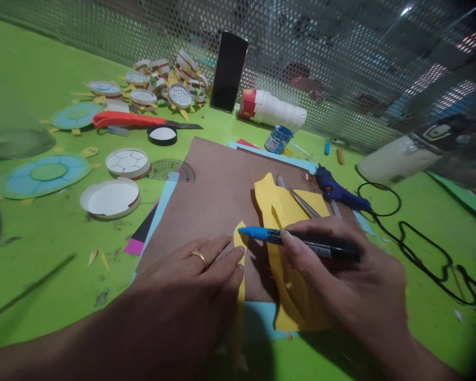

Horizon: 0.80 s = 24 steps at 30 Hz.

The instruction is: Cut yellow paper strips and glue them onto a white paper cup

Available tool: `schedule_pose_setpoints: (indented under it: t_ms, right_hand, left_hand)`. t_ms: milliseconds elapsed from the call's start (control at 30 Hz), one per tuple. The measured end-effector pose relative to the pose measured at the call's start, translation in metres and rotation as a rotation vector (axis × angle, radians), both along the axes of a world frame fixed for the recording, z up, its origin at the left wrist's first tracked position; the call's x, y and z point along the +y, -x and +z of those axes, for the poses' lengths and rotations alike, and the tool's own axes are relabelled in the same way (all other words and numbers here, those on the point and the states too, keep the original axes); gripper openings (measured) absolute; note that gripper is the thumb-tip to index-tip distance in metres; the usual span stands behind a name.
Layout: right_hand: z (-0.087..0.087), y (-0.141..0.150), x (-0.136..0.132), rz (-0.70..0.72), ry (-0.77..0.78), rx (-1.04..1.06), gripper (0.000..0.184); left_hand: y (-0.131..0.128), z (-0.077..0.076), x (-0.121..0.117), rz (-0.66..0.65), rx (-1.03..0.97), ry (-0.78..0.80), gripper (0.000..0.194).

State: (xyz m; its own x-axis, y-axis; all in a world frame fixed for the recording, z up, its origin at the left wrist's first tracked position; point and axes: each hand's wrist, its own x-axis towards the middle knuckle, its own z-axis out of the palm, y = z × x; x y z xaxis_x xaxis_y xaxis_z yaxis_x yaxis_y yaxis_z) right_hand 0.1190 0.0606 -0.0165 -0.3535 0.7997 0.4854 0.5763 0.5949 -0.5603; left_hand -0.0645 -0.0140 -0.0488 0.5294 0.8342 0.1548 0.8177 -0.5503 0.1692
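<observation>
My right hand (341, 275) is closed around a marker (325, 247) with a black barrel and a blue front end. Its blue tip touches or hovers right at the upper end of a narrow yellow paper strip (241, 288); contact cannot be made out. My left hand (198, 270), with a gold ring, lies flat, its fingertips pressing the strip onto a brown board (210, 185). Under and beside my right hand is a larger cut piece of yellow paper (272, 211). Scissors (303, 202) rest on that paper, partly hidden.
A blue glue gun (337, 193) with a black cord lies right. A phone (229, 71), stacked paper cups (273, 108) and a blue paint jar (278, 139) are behind. Left are a red cutter knife (130, 120), a protractor (172, 170), paper turtles (43, 175) and cup bases (111, 198).
</observation>
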Motion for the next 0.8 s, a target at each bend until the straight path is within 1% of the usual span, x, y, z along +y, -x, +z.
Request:
schedule_pose_setpoints:
  t_ms: [133,300,467,667,733,800]
  right_hand:
    - [0.001,0.002,0.001,-0.025,0.036,0.014,0.006]
    - [0.002,0.005,0.002,-0.051,0.071,0.041,0.01]
    - [0.002,0.007,0.004,-0.073,0.068,0.034,0.013]
    - [0.005,0.008,0.004,-0.061,0.088,0.08,0.014]
    - [0.009,0.007,0.001,-0.101,0.089,0.107,0.014]
    - [0.013,0.005,-0.002,-0.202,0.038,0.129,0.016]
  left_hand:
    - [-0.001,-0.003,-0.001,-0.035,0.047,-0.094,0.041]
    - [-0.003,-0.005,-0.004,0.015,0.044,-0.056,0.046]
    - [-0.002,-0.006,-0.004,-0.006,0.028,-0.093,0.043]
    - [-0.001,-0.008,0.001,0.009,-0.038,-0.061,0.041]
    - [-0.002,-0.007,0.001,0.024,-0.064,-0.076,0.04]
    - [-0.002,-0.006,0.001,0.027,-0.079,-0.077,0.039]
